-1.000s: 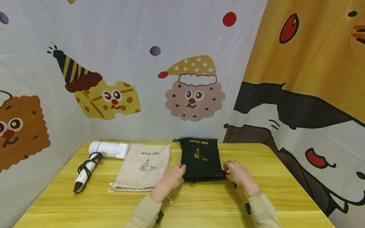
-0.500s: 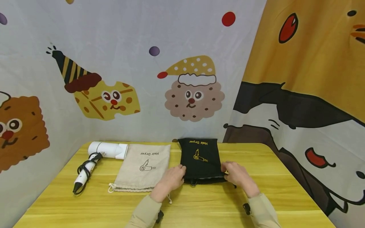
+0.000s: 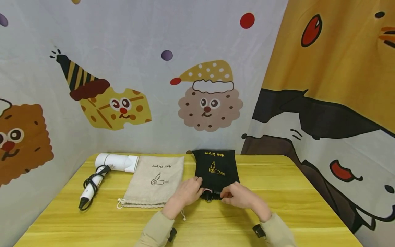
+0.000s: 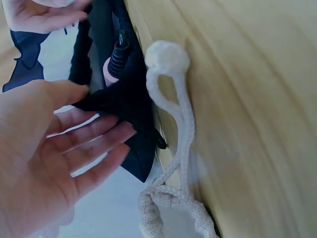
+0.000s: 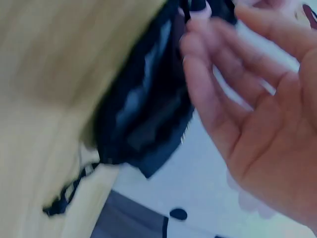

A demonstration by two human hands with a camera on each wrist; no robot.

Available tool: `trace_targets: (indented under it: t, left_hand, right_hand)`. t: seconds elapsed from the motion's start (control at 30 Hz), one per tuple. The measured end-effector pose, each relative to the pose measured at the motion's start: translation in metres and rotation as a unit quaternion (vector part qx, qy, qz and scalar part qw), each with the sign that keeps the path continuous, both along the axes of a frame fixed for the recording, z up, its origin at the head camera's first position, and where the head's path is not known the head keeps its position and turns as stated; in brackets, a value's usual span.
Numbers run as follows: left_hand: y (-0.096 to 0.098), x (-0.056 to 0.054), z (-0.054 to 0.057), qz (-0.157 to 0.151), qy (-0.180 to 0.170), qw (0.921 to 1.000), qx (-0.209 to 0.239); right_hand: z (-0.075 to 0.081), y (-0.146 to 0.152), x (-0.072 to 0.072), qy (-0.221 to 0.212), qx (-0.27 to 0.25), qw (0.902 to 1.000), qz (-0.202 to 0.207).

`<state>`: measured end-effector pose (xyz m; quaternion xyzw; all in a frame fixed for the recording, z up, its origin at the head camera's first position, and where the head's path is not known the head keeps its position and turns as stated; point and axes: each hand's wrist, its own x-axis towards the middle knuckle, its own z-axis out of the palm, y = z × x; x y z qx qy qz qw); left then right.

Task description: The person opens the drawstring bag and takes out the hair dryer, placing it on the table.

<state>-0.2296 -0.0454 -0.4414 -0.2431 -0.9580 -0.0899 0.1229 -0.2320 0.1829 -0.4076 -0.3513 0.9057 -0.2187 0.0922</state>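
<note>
The black drawstring bag [image 3: 216, 169], printed "Hair Dryer" with a yellow dryer drawing, lies with its mouth toward me. My left hand [image 3: 186, 192] pinches the left side of its rim between thumb and fingers. The mouth gapes, and inside shows a pink end [image 4: 109, 72] with a black ribbed cord sleeve [image 4: 119, 58] and a loop; the rest is hidden in the bag. My right hand [image 3: 239, 196] is at the mouth, its fingers [image 5: 198, 74] stretched toward the pink end and the thumb held apart. A black drawstring [image 5: 69, 191] hangs from the bag's corner.
A beige drawstring bag [image 3: 157, 183] with white cords lies left of the black one. Beyond it, a white hair dryer [image 3: 115, 162] with its cord wrapped round the handle lies at the table's left. Cartoon-printed cloth [image 3: 132, 34] hangs behind the table [image 3: 277, 192].
My right hand has let go of the bag's right side and moved left to the middle of its mouth. The mouth has opened, showing the pink end. My left hand stays at the rim.
</note>
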Motion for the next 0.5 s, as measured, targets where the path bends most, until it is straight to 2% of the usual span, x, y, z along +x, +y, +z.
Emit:
trace_targets:
  t: [0.07, 0.23, 0.33, 0.5]
  left_hand:
    - [0.001, 0.000, 0.001, 0.000, 0.015, 0.9998, 0.010]
    - [0.002, 0.001, 0.001, 0.003, 0.037, 0.9991, 0.020]
    - [0.002, 0.002, 0.001, 0.002, 0.045, 0.9988, 0.017]
    - [0.002, 0.004, 0.002, 0.004, 0.038, 0.9992, 0.010]
  right_hand:
    - [-0.006, -0.009, 0.001, 0.013, 0.008, 0.9997, -0.021]
    - [-0.022, -0.032, 0.003, 0.069, 0.028, 0.9900, -0.120]
    - [-0.028, -0.046, 0.002, 0.074, 0.018, 0.9821, -0.172]
    - [-0.033, -0.064, -0.002, 0.051, -0.025, 0.9730, -0.224]
